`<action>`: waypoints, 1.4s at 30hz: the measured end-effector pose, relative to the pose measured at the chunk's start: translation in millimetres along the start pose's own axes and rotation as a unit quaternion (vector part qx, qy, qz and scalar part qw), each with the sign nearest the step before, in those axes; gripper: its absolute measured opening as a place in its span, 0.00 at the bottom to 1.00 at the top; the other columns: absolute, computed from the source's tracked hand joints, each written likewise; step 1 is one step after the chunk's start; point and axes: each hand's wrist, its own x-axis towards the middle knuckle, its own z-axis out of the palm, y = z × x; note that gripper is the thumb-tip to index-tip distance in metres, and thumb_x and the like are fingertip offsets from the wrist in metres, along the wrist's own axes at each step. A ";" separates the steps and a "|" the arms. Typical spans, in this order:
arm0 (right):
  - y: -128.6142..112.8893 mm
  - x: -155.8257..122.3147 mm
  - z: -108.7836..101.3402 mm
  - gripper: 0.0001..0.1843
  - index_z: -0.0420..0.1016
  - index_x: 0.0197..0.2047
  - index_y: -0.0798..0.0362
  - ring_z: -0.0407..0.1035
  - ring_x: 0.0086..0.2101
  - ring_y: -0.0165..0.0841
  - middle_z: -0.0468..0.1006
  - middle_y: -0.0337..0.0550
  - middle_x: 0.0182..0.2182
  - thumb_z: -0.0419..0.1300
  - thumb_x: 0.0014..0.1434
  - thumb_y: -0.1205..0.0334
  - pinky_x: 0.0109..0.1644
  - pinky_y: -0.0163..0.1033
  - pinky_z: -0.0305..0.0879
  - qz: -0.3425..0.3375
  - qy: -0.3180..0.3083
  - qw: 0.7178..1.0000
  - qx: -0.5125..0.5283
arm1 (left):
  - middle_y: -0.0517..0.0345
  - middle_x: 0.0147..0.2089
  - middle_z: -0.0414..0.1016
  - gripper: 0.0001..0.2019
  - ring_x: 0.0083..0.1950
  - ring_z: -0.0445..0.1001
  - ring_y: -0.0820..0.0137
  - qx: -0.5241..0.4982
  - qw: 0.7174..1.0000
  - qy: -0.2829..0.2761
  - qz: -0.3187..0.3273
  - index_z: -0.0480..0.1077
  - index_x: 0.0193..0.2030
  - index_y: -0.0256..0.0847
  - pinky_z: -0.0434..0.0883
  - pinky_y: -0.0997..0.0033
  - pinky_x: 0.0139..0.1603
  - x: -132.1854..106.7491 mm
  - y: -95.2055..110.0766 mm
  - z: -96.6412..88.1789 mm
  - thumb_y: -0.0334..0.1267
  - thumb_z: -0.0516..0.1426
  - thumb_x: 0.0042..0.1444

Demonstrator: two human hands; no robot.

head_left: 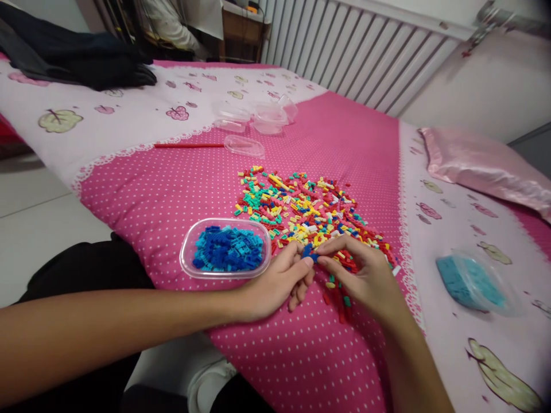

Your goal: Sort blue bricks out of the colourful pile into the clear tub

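Between my two hands are dark blue building bricks [309, 251], small and partly covered by my fingertips. My left hand [279, 281] is closed, with thumb and fingers pinching the blue bricks. From the right, my right hand [361, 272] pinches them too, between thumb and forefinger. Just beyond the hands spreads a loose pile of small bricks [307, 209] in red, yellow, green, pink, white and blue. A clear plastic box [184, 255] with dark and light blue bricks [228, 248] stands left of my left hand.
Clear containers and lids [269, 115] lie farther back, near a thin red stick [189, 145]. To the right is a clear tub with turquoise contents [469, 281]. A pink pillow [486, 166], dark clothing [81, 54] and a radiator [336, 49] border the pink dotted bedspread [172, 189].
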 end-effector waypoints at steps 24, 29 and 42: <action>14.8 0.3 0.4 0.09 0.81 0.47 0.47 0.69 0.50 0.43 0.78 0.46 0.47 0.62 0.65 0.64 0.56 0.50 0.62 0.014 -0.043 0.988 -0.149 | 0.66 0.27 0.63 0.03 0.27 0.61 0.76 0.321 0.924 -0.122 0.166 0.62 0.36 0.41 0.57 0.74 0.30 -20.5 7.7 4.9 0.32 0.52 0.63; 11.7 1.5 6.5 0.05 0.80 0.41 0.47 0.68 0.50 0.44 0.78 0.46 0.46 0.65 0.62 0.65 0.56 0.52 0.62 0.009 -0.057 0.989 -0.140 | 0.68 0.24 0.62 0.03 0.23 0.59 0.78 0.343 0.915 -0.156 0.144 0.64 0.35 0.41 0.55 0.75 0.27 -19.8 6.2 4.9 0.31 0.53 0.61; -2.6 -6.0 -20.4 0.11 0.72 0.30 0.50 0.75 0.35 0.33 0.80 0.39 0.33 0.72 0.55 0.61 0.41 0.38 0.71 0.088 -0.140 0.964 0.208 | 0.63 0.32 0.64 0.14 0.30 0.61 0.73 0.285 0.954 -0.043 0.082 0.63 0.41 0.40 0.56 0.73 0.30 -13.0 10.3 7.3 0.49 0.52 0.67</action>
